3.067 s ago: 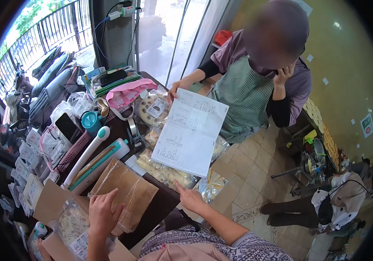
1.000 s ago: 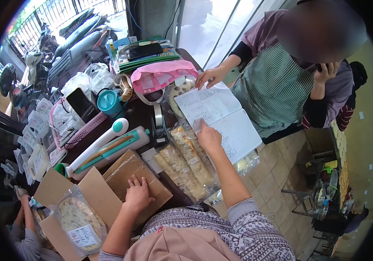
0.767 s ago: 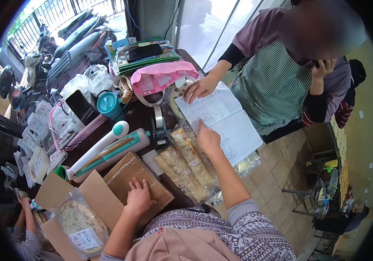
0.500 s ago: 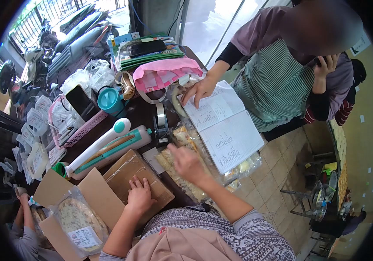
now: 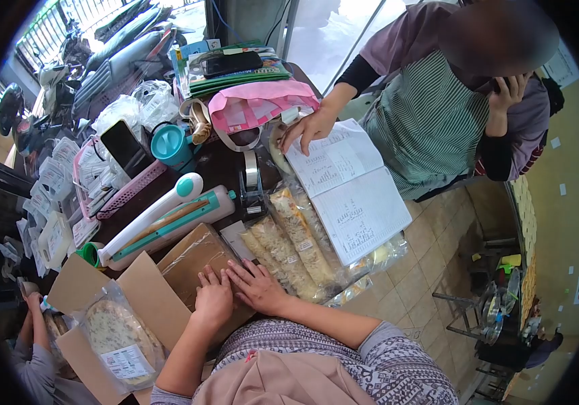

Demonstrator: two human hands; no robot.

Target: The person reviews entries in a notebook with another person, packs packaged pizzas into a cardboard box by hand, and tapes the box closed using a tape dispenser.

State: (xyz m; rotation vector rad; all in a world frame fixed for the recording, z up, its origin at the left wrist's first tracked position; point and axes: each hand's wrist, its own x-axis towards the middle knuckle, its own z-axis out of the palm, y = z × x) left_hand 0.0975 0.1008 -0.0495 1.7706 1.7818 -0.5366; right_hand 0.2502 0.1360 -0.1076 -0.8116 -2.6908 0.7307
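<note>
My left hand (image 5: 214, 297) lies flat on a closed, taped cardboard box (image 5: 191, 260), its fingers spread a little. Beside it, my right hand (image 5: 259, 287) rests with fingers extended on the right edge of the same box. Neither hand holds anything. To the left, an open carton (image 5: 151, 297) has a bagged round flat food with a white label (image 5: 117, 334) at it. Bagged long rolled foods (image 5: 303, 243) lie just beyond my right hand. An open notebook (image 5: 350, 192) with handwriting is to their right, under a person's hand (image 5: 309, 129).
Across the table a person in a striped apron (image 5: 431, 121) holds a phone to the ear. A tape dispenser (image 5: 252, 185), a white and teal sealer (image 5: 168, 226), a teal mug (image 5: 171, 145), a pink basket (image 5: 130, 196) and a pink bag (image 5: 259, 101) stand around. Another person's arms (image 5: 36, 320) show lower left.
My right hand has moved down and left from above the bagged rolled foods onto the box beside my left hand. Its fingers have stretched out. My left hand has stayed on the box.
</note>
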